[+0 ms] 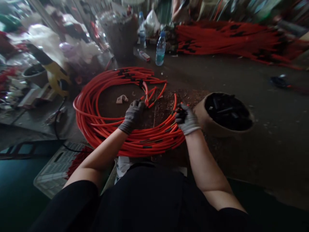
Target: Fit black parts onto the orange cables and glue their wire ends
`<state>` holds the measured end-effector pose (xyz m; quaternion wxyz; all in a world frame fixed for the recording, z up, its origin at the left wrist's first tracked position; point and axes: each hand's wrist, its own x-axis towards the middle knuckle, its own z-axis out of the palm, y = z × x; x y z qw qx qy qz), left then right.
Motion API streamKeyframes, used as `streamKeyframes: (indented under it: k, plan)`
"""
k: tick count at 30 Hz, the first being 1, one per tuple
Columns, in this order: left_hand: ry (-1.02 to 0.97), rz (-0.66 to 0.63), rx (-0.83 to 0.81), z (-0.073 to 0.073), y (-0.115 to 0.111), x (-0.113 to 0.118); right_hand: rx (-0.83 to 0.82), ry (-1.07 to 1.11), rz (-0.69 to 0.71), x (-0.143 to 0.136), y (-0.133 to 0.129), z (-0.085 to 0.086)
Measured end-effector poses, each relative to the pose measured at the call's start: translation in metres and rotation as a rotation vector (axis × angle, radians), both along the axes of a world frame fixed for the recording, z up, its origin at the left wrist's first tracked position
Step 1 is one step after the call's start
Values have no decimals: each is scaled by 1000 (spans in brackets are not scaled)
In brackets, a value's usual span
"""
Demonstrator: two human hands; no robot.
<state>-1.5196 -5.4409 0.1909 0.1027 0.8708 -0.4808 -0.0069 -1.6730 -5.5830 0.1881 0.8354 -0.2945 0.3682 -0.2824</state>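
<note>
One orange cable coil, longest left to right: left hand curled by its near inner edge, right hand at its right end; whether either grips, I cannot tell.

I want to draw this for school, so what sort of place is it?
Probably a workshop, perhaps one that works with cables: there's a big coil of orange-red cable, a tub of short black pieces, and what looks like a yellow-and-black tool.
</note>
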Motion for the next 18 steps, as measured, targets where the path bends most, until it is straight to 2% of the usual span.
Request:
streamKeyframes:
  k: [3,4,6,9,12,14,16,18]
  plan:
    - [-17,-246,271,-8,-6,-25,140,-40,-130,-31,-21,11]
    - [4,-300,320,-12,-6,-33,154,-41,-148,-39,-23,12]
    - [38,-357,313,-21,-5,-41,160,-51,-153,-50,-22,10]
    - [166,-356,149,-28,-5,-36,132,-82,-110,-58,-19,2]
    - [389,-307,-10,-26,-13,-37,24,-122,-117,-55,-21,-6]
    - [567,-340,-154,-20,-25,-50,-83,-149,-170,-48,-26,-9]
    - [717,-399,-365,-14,-37,-70,-186,-180,-237,-42,-36,-8]
    - [769,-480,-511,-10,-45,-89,-285,-186,-366,-43,-52,-4]
